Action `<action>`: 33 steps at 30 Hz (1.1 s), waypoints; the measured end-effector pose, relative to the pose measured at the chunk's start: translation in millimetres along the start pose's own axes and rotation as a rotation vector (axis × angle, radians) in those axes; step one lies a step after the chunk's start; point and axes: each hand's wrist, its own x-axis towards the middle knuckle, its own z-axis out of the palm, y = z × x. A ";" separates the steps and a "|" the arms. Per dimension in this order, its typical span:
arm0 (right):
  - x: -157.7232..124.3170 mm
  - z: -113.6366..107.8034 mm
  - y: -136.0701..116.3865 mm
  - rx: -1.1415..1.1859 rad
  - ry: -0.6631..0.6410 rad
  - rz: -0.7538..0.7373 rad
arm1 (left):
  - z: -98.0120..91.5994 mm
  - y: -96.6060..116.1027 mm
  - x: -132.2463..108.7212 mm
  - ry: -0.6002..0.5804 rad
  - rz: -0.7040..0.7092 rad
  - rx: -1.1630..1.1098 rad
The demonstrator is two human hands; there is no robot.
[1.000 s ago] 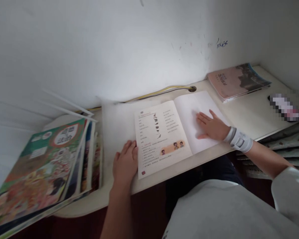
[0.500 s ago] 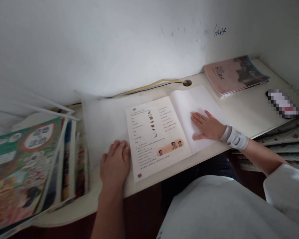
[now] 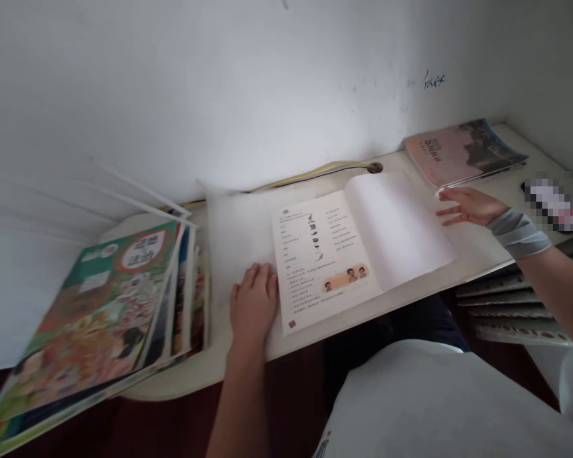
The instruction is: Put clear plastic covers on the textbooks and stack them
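On the desk (image 3: 477, 251), centre: one open book (image 3: 327, 254), blank right page now uncovered and accessible; right hand (image 3: 472, 207), lifted off it to the right, fingers spread, holding nothing; left hand (image 3: 255, 302), fingers close together, palm down, holding nothing, beside the book's left edge; far right, pink book (image 3: 439, 159), and left, green-covered book (image 3: 95, 318), both titled in Chinese characters, too blurred to read surely; blue handwriting (image 3: 433, 81) on the wall (image 3: 267, 95), illegible; brands, none discernible.

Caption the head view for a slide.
An open book on a desk, left hand beside it, right hand just past its blank page.
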 end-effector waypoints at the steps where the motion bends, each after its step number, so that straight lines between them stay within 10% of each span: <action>1: 1.6 3.8 -2.1 0.089 -0.025 0.023 | -1.1 1.1 -0.9 0.015 -0.005 -0.029; 7: 5.7 51.2 -25.2 0.178 -0.162 -0.146 | -14.4 8.8 -9.7 0.178 -0.162 -0.580; 14: 4.2 77.5 -58.6 0.291 -0.119 -0.247 | -41.3 -5.6 11.2 -0.343 -0.521 -1.519; 23: 3.2 92.2 -45.8 0.523 -0.137 -0.118 | -51.4 3.9 44.8 -0.628 -0.543 -1.359; 33: -3.8 64.4 -33.2 0.640 0.015 -0.075 | -118.3 94.3 78.5 -0.353 -0.154 -1.394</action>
